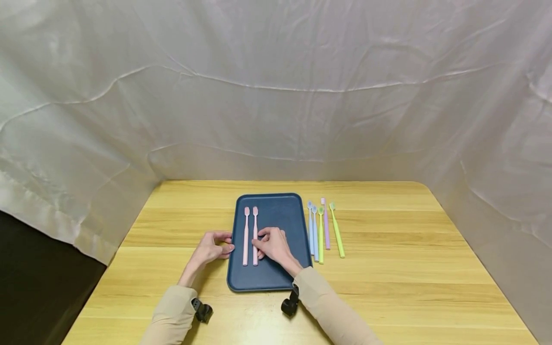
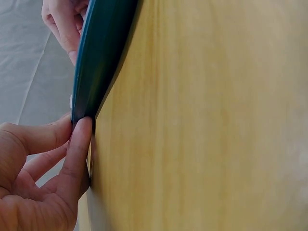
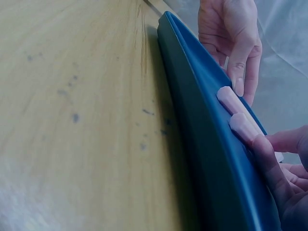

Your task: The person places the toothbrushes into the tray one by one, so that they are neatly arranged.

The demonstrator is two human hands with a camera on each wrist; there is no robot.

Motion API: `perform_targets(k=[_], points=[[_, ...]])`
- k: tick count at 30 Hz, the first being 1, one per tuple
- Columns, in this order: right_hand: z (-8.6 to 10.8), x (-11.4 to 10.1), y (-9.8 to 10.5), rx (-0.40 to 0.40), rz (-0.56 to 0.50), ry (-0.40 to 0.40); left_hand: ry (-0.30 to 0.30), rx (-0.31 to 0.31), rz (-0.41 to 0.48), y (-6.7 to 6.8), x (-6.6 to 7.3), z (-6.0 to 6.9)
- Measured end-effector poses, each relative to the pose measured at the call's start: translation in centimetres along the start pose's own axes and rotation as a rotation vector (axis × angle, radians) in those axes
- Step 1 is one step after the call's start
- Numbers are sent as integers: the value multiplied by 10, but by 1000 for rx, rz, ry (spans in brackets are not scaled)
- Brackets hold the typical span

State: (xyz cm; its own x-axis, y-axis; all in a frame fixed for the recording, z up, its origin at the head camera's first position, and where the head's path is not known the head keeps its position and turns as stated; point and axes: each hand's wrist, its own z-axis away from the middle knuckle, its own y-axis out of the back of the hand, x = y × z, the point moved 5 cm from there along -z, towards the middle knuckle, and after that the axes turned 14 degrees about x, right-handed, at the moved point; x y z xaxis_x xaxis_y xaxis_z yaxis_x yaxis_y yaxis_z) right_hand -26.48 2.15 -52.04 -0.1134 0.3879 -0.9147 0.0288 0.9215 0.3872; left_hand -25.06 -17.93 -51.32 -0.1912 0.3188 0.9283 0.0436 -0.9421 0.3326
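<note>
A dark blue tray (image 1: 282, 208) lies on the wooden table, with two pink toothbrushes side by side on its left half, heads pointing away from me. The left-hand toothbrush (image 1: 246, 239) lies untouched. My right hand (image 1: 276, 246) reaches over the tray and pinches the handle of the other toothbrush (image 1: 255, 223) between thumb and fingers; in the right wrist view its handle end (image 3: 244, 126) lies low against the tray. At the tray's left rim, my left hand (image 1: 210, 249) pinches the edge; the left wrist view shows thumb and finger (image 2: 79, 144) meeting there.
Right of the tray lie several loose toothbrushes: two blue ones (image 1: 316, 242), a yellow-green one (image 1: 321, 239), a purple one (image 1: 326, 230) and another yellow-green one (image 1: 338, 235) set at a slant. Pale cloth (image 1: 276, 120) hangs behind and beside the table (image 1: 396, 268).
</note>
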Motion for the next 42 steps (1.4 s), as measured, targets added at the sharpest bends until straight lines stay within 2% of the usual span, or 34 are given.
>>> perform_targets(k=[42], points=[[2, 0, -3, 17, -16, 12, 10, 9, -14, 1, 0, 1]])
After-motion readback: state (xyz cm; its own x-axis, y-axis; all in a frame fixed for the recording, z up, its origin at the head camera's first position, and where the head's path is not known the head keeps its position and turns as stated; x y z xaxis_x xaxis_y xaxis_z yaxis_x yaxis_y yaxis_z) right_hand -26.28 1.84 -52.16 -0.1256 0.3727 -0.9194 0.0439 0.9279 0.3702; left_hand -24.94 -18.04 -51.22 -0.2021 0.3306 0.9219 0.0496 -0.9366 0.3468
